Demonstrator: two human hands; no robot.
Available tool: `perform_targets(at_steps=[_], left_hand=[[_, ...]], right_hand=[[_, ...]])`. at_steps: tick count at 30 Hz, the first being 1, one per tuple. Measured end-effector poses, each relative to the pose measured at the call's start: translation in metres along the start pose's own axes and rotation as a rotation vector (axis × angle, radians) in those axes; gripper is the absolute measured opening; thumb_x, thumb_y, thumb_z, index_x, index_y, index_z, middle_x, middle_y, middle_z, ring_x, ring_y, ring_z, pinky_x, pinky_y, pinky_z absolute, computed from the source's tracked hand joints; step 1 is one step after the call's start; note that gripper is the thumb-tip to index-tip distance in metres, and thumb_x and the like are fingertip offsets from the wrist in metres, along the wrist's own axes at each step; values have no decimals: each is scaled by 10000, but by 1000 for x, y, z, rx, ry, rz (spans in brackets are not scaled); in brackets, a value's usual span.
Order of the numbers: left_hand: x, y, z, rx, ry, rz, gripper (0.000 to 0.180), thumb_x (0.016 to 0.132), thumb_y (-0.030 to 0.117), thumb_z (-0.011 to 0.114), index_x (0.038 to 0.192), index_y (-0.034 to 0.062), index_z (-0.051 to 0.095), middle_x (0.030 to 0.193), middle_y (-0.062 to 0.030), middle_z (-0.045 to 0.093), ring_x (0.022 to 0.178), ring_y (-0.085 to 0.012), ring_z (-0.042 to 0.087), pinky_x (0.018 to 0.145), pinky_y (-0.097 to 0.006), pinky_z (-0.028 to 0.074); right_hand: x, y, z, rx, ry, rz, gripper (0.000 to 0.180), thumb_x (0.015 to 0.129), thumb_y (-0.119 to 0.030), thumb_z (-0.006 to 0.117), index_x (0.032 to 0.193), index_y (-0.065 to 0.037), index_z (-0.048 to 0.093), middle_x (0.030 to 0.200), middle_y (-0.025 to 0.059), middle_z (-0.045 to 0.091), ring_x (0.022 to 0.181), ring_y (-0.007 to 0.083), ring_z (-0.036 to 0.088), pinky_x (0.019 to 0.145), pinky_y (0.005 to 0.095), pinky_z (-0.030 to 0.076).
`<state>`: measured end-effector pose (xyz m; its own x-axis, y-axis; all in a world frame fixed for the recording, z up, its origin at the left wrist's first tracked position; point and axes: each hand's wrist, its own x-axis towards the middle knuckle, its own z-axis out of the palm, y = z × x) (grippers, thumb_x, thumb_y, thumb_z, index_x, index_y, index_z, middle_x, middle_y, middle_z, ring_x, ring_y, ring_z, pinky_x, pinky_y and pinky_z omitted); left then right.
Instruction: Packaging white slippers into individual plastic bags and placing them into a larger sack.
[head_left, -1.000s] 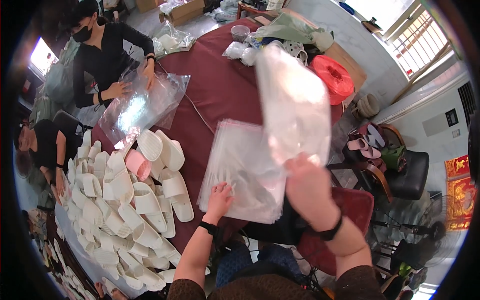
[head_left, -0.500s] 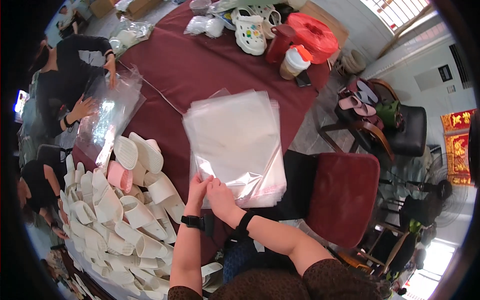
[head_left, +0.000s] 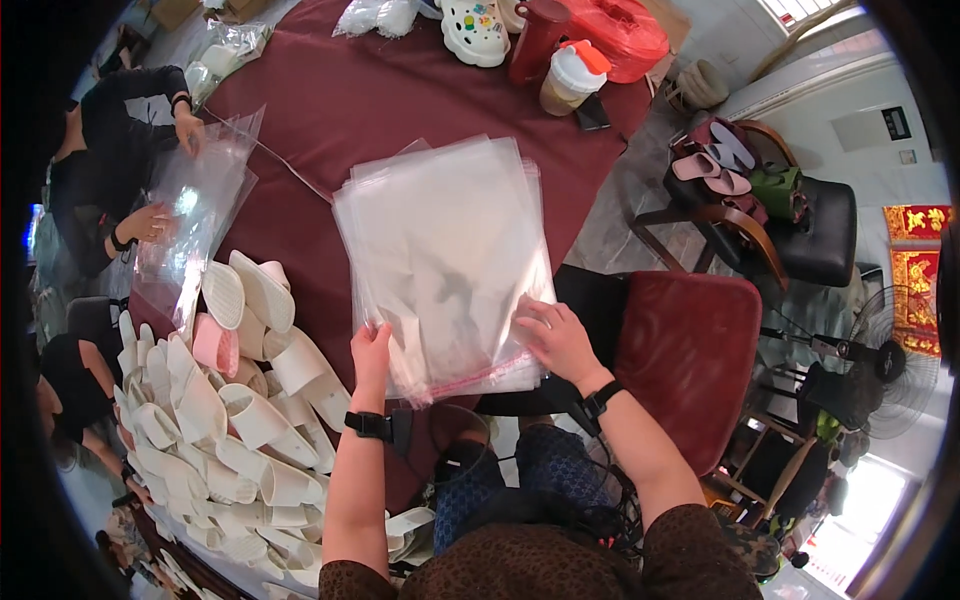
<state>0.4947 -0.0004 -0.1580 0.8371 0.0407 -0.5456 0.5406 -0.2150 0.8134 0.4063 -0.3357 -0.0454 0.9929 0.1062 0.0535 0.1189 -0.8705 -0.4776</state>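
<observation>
A stack of clear plastic bags [head_left: 440,220] lies on the dark red tablecloth in front of me. Its near edge carries a pinkish strip. My left hand [head_left: 371,350] is closed at the stack's near left corner, thumb and fingers pinching the edge of a plastic bag. Over by the near right edge, my right hand [head_left: 556,338] lies on the film with its fingers stretched out toward the left. The near part of the top bag is creased and lifted a little between my hands.
White slippers [head_left: 240,450] are heaped at my left, with a pink slipper [head_left: 215,345] among them. Across the table, a co-worker's hands [head_left: 150,223] handle more clear bags [head_left: 195,215]. A lidded cup [head_left: 570,85] and a clog [head_left: 474,32] stand far off. A red chair [head_left: 690,370] is at right.
My hands have moved apart: they were together at the stack's near edge, and the right hand is now at the right side. The view has shifted, so the table appears higher.
</observation>
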Motion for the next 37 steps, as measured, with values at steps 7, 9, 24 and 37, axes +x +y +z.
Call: perform_targets(at_steps=[7, 9, 24, 37], left_hand=[[-8, 14, 4, -89, -11, -16, 207, 898, 108, 597, 1062, -14, 633, 919, -14, 658, 803, -86, 582, 726, -254, 461], [-9, 16, 6, -80, -14, -16, 219, 897, 108, 600, 1077, -13, 630, 935, -16, 658, 815, -90, 583, 736, -256, 460], [-12, 23, 10, -90, 53, 10, 198, 871, 118, 629, 993, -38, 631, 846, -17, 641, 738, -76, 549, 655, -248, 444], [-4, 17, 6, 3, 45, 9, 267, 854, 161, 661, 1056, -11, 625, 879, -22, 635, 778, -98, 566, 715, -259, 463]], right_hand=[[26, 15, 18, -81, -94, -187, 331, 697, -181, 728, 1010, -171, 624, 1044, 17, 547, 965, 237, 536, 820, 356, 478], [28, 20, 20, -86, -117, -190, 288, 706, -186, 724, 981, -177, 638, 1016, 5, 555, 959, 229, 538, 807, 352, 482], [33, 22, 10, 164, -28, -55, 145, 755, -243, 733, 840, -135, 687, 936, 25, 593, 907, 242, 546, 772, 371, 479], [16, 2, -2, 624, -36, 777, 390, 704, -334, 799, 952, -100, 611, 1193, 124, 488, 1190, 310, 455, 955, 376, 417]])
